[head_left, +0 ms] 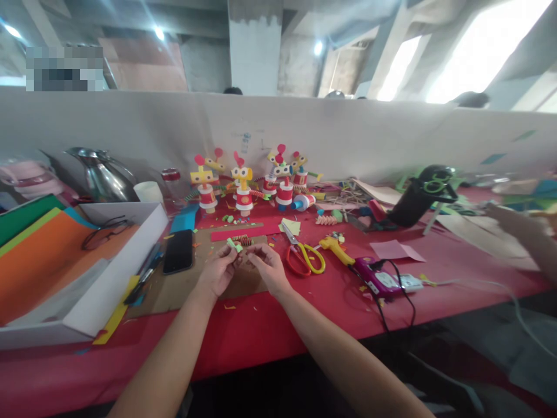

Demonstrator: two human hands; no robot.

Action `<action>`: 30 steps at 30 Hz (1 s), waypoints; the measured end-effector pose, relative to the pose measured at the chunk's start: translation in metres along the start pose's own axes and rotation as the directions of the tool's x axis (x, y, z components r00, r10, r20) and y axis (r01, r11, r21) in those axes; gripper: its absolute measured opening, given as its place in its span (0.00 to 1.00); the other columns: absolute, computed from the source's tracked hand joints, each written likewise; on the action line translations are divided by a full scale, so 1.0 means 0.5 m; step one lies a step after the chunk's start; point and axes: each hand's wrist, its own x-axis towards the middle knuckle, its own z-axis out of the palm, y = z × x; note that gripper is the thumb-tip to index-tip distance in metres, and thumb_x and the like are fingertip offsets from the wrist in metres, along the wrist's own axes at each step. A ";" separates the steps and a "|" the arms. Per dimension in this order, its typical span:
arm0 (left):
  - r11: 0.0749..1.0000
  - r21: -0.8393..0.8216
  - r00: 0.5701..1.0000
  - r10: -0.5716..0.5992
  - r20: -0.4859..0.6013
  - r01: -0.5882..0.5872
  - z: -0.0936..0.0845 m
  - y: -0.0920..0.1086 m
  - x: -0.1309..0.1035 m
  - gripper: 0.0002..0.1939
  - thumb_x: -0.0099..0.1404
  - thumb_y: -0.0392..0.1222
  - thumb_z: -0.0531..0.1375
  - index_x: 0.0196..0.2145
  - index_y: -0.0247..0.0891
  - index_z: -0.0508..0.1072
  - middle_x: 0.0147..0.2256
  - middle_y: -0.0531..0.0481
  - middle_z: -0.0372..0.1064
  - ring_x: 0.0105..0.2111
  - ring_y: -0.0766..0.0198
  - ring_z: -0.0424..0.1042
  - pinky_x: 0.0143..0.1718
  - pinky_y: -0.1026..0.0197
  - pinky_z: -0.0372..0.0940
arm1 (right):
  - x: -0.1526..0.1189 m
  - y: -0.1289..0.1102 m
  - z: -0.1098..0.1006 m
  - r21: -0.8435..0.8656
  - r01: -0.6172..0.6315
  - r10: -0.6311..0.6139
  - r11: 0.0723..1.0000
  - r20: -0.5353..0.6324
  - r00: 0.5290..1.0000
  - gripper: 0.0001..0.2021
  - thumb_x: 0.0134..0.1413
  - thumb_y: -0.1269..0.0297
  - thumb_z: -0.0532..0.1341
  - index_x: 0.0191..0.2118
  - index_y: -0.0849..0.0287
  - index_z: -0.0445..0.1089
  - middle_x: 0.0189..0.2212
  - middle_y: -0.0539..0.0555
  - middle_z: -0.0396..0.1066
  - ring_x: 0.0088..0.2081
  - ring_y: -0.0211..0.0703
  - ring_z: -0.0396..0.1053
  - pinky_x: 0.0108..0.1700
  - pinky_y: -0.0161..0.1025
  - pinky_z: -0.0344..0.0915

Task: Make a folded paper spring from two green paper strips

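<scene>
My left hand (pixel 220 268) pinches a small pale green folded paper piece (pixel 235 245) above a brown cardboard sheet (pixel 174 293). Close beside it, my right hand (pixel 266 266) has its thumb and fingers drawn together; whether something tiny is between them is hidden. A dark striped paper spring (pixel 242 239) lies just beyond the fingertips. Past that is a red paper strip (pixel 243 231). Scissors (pixel 304 255) with red and yellow handles rest to the right of my right hand. Several paper-cup figures (pixel 244 197) with yellow heads stand farther back.
A white box (pixel 82 302) with coloured paper and glasses (pixel 102 232) stands left, near a phone (pixel 177 252) and steel jug (pixel 104 177). On the right are a yellow glue gun (pixel 337 251), a purple power strip (pixel 378 278) with cords, a black container (pixel 413 200) and another person's arm (pixel 522 232).
</scene>
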 end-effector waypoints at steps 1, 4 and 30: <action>1.000 0.026 1.000 0.003 0.012 -0.004 0.001 -0.001 -0.001 0.10 0.49 0.35 0.68 0.31 0.35 0.76 0.29 0.51 0.70 0.29 0.71 0.68 0.32 0.68 0.64 | 0.000 0.002 0.000 -0.008 0.006 -0.006 1.000 0.013 1.000 0.08 0.46 0.60 0.62 0.33 0.56 0.69 0.29 0.50 0.70 0.29 0.39 0.68 0.35 0.37 0.67; 0.993 0.116 0.998 0.002 0.063 -0.009 0.003 -0.008 -0.001 0.13 0.47 0.40 0.70 0.32 0.36 0.76 0.28 0.51 0.71 0.29 0.69 0.69 0.33 0.66 0.64 | 0.000 0.010 -0.002 -0.028 0.022 -0.022 0.999 0.029 0.999 0.10 0.46 0.59 0.64 0.34 0.57 0.69 0.29 0.50 0.71 0.30 0.41 0.70 0.36 0.38 0.68; 0.971 0.236 0.998 -0.047 0.052 0.034 0.006 -0.009 -0.011 0.16 0.46 0.38 0.70 0.35 0.35 0.77 0.30 0.48 0.75 0.30 0.67 0.72 0.38 0.63 0.65 | 0.007 0.037 -0.011 -0.107 -0.001 -0.001 0.994 -0.019 1.000 0.06 0.49 0.60 0.59 0.27 0.55 0.62 0.20 0.45 0.62 0.22 0.37 0.63 0.27 0.35 0.62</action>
